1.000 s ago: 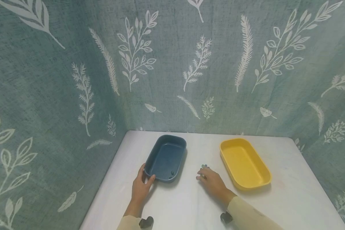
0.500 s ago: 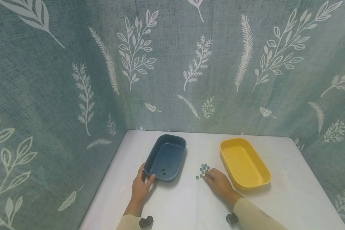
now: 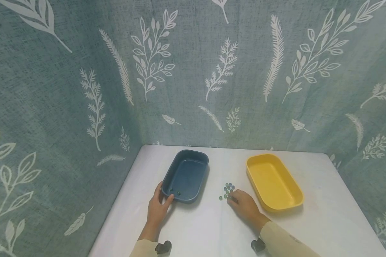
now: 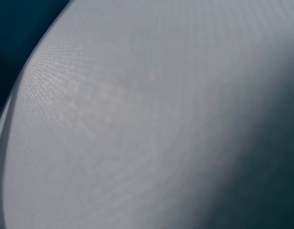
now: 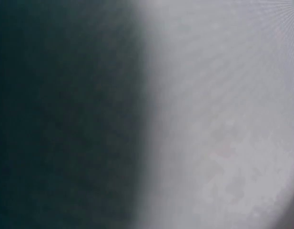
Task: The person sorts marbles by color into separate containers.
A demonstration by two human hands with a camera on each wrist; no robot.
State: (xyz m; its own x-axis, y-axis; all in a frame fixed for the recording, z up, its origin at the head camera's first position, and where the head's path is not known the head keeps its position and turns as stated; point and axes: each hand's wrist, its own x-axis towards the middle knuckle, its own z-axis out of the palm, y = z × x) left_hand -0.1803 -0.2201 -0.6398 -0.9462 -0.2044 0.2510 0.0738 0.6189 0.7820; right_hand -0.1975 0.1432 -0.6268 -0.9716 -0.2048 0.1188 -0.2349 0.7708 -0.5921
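Note:
In the head view my left hand (image 3: 158,208) holds the near left corner of a dark blue tray (image 3: 188,175), thumb at the near rim and fingers along the side. Two small dark green glass marbles (image 3: 178,193) lie on the tray's floor at its near end. To the right, a loose cluster of green and blue marbles (image 3: 227,188) rests on the white tablecloth. My right hand (image 3: 245,207) is at the near right edge of this cluster, its curled thumb and index finger pinching a marble. The fingers partly cover that marble. Neither wrist view shows fingers.
A yellow tray (image 3: 274,182) stands on the white-covered table (image 3: 193,228) just right of my right hand, with nothing seen inside. Leaf-patterned curtains (image 3: 193,71) border the table at the back and sides. Both wrist views are mostly blurred white cloth (image 4: 113,119).
My right hand has drawn back to the right, uncovering the marble cluster, and its fingers have closed together. The marbles in the blue tray have rolled left. My left hand stays put.

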